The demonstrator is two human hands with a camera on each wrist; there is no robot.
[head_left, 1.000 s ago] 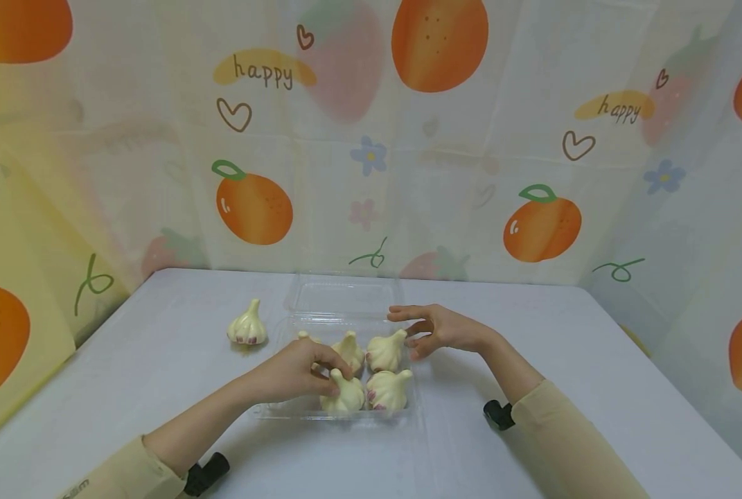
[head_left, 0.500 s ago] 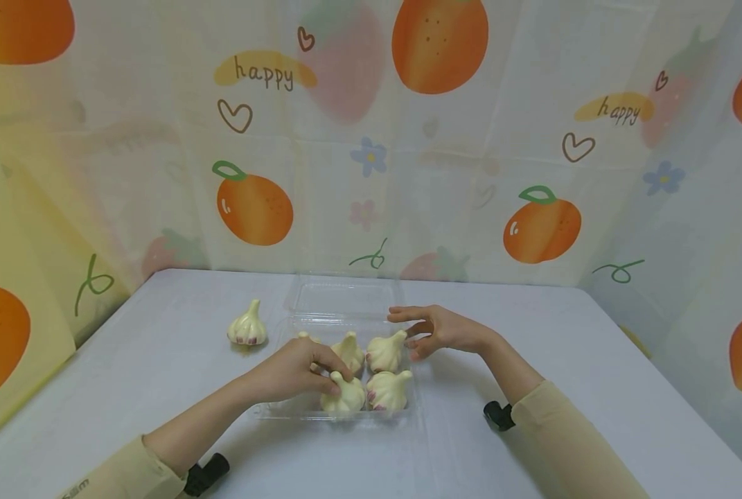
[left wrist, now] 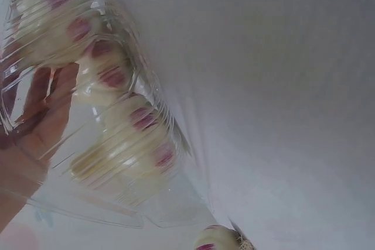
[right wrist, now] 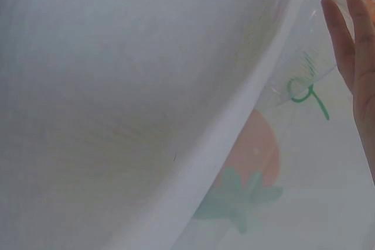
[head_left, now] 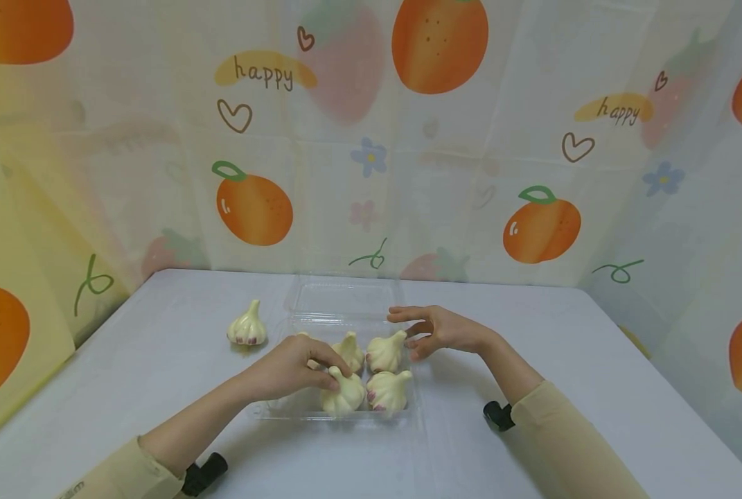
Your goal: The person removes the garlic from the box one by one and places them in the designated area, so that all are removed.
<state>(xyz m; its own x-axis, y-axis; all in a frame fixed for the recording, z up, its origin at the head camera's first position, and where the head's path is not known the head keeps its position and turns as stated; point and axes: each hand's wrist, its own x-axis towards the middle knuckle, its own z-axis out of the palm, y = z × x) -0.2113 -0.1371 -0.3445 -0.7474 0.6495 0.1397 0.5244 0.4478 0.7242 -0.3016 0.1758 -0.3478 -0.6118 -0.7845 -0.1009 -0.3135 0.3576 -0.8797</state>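
Note:
A clear plastic clamshell box lies opened out on the table with several garlic bulbs in it. My left hand reaches over its left side and pinches the front middle garlic bulb near the stem, between thumb and fingers. Right of that bulb sits another garlic bulb; a further bulb is behind it. The left hand partly hides the back left bulb. Fingers spread and relaxed, my right hand hovers at the box's right edge. Through the clear wall, the left wrist view shows purple-marked bulbs.
One loose garlic bulb stands on the white table left of the box. The box's clear lid lies folded back toward the printed curtain behind the table.
The garlic bulb in my left hand has lifted very slightly over the last half second, and that hand has edged a little left. My right hand has stayed in place.

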